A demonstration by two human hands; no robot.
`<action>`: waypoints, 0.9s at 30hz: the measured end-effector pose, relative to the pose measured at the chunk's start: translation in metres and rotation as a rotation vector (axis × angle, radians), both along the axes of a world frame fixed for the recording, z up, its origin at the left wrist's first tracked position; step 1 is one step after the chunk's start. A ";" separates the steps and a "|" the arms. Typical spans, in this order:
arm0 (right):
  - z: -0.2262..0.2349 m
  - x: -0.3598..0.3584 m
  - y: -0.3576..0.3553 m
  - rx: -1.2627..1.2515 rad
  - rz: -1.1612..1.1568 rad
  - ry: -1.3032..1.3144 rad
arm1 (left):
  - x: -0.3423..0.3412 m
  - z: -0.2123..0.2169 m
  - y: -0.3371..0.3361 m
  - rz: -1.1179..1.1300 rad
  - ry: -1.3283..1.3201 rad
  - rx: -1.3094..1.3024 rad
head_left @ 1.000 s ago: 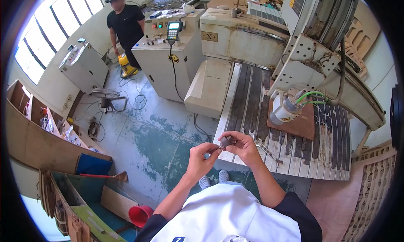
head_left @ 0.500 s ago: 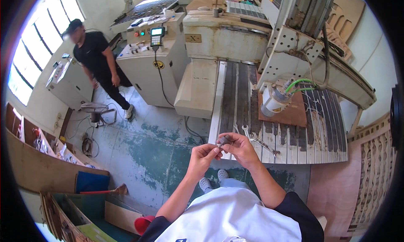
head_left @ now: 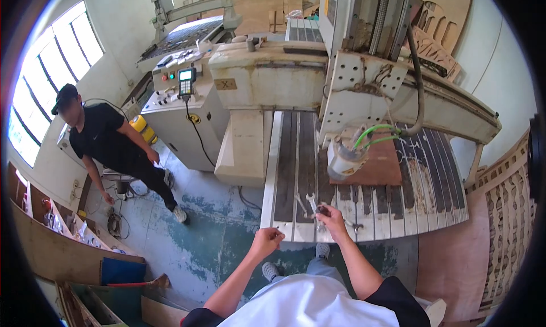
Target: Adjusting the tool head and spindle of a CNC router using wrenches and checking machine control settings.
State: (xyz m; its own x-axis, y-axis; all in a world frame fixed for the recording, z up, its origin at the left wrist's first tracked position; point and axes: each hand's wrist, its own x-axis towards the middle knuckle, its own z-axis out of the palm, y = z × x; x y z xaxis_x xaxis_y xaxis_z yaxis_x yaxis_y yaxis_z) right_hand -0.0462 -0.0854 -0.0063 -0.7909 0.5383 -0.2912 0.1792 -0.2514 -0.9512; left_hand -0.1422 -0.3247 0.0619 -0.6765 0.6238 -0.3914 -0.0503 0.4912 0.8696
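My right hand [head_left: 334,221] is over the front edge of a slatted machine bed [head_left: 284,179]. Its thumb and fingers pinch a small dark metal part [head_left: 322,210], too small to identify further. My left hand [head_left: 265,243] is apart from it, by the bed's front left corner, with the fingers closed together; whatever is in them, if anything, cannot be made out. Beside my right hand, an open-ended wrench [head_left: 311,200] lies on the slats with another wrench [head_left: 301,204] to its left. A further tool's end [head_left: 356,227] shows to the right of my wrist.
A spindle motor [head_left: 344,159] with green hoses hangs over a brown board [head_left: 384,163] on the bed. At the left, a person in black [head_left: 108,136] stands near a control cabinet [head_left: 199,122] bearing a handheld controller [head_left: 186,82]. A wooden bin [head_left: 85,301] stands at lower left.
My hands have come apart; the right has carried the small dark part over the bed, by the wrenches, and the left has drawn back left. The other person has come nearer.
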 end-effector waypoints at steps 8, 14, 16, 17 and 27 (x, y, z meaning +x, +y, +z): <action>-0.068 -0.026 0.099 -0.054 0.002 -0.050 | 0.003 -0.104 0.128 0.008 0.107 0.087; -0.110 -0.048 0.156 -0.026 0.070 -0.129 | 0.005 -0.142 0.231 0.037 0.177 -0.012; -0.114 -0.054 0.169 0.039 0.124 -0.181 | 0.010 -0.150 0.250 0.104 0.115 0.062; -0.112 -0.058 0.170 -0.015 0.119 -0.095 | 0.010 -0.156 0.257 0.096 0.122 0.063; -0.109 -0.064 0.183 0.003 0.108 -0.171 | -0.013 -0.151 0.295 0.232 -0.034 0.307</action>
